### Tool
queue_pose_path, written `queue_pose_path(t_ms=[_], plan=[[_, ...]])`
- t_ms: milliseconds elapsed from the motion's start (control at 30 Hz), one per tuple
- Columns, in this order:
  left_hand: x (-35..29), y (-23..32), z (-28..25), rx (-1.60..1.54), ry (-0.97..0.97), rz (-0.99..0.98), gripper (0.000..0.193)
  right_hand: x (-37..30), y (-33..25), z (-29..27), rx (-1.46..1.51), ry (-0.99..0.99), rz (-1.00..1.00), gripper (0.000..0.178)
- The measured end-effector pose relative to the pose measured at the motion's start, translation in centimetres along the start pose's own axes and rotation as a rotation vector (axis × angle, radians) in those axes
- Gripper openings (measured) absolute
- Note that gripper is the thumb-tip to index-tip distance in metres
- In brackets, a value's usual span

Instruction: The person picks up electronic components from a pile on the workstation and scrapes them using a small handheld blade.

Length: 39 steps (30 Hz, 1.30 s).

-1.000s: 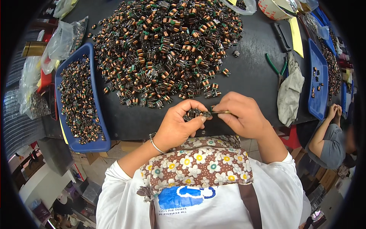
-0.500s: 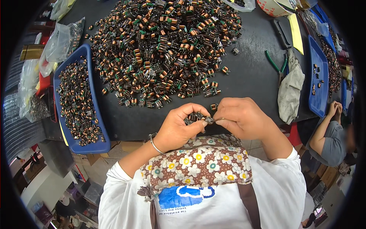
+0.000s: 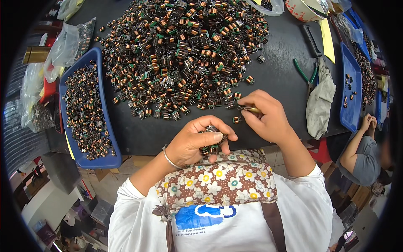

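My left hand (image 3: 194,140) is curled round several small copper-wound coils (image 3: 211,148) with black bodies and metal pins, its thumb across them. Forward and to its right, my right hand (image 3: 268,117) pinches a thin brass-coloured tool that looks like tweezers (image 3: 251,109). The tool's tip is at the near right edge of a large heap of coils (image 3: 176,59), by a coil there; whether it grips that coil I cannot tell. A single loose coil (image 3: 237,120) lies on the dark table (image 3: 285,46) between my hands.
At the left stands a blue tray (image 3: 110,161) full of coils, with clear plastic bags (image 3: 63,46) beyond it. Green-handled pliers (image 3: 305,74), a grey cloth (image 3: 320,105) and another blue tray (image 3: 350,119) are at the right. A co-worker's hands (image 3: 368,122) are at far right.
My right hand has moved forward from my left hand to the heap's edge with the tool. My left hand has loosened and turned, showing more of the coils in it.
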State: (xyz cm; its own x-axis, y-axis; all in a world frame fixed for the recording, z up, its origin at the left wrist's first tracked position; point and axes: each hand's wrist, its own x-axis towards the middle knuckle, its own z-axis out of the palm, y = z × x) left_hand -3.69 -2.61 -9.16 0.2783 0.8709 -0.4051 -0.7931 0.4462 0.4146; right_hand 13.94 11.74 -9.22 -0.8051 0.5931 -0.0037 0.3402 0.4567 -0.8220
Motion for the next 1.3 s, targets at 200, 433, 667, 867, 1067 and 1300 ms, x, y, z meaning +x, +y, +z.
queue_pose_path(t_ms=[200,433,667,867,1067,1300], plan=[[0.5,0.0,1.1,0.274,0.236,0.051,0.020,-0.7,-1.1,-0.1,0.379,-0.103,0.103,0.015],[0.7,-0.2,1.5,0.372,0.295,0.054,0.020,-0.1,-2.1,0.3,0.358,-0.083,-0.061,0.015],[0.7,0.0,1.6,0.438,0.310,0.062,0.012,1.4,0.2,0.0,0.188,0.033,-0.121,0.017],[0.7,0.0,1.3,0.448,0.298,0.060,0.011,1.6,0.1,0.1,-0.122,0.031,-0.033,0.019],[0.9,-0.2,1.1,0.488,0.305,0.064,0.016,0.8,-0.2,-0.8,0.089,-0.104,-0.242,0.016],[1.0,-0.2,1.3,0.550,0.266,0.042,0.018,1.0,-0.6,-1.6,0.043,-0.305,-0.329,0.014]])
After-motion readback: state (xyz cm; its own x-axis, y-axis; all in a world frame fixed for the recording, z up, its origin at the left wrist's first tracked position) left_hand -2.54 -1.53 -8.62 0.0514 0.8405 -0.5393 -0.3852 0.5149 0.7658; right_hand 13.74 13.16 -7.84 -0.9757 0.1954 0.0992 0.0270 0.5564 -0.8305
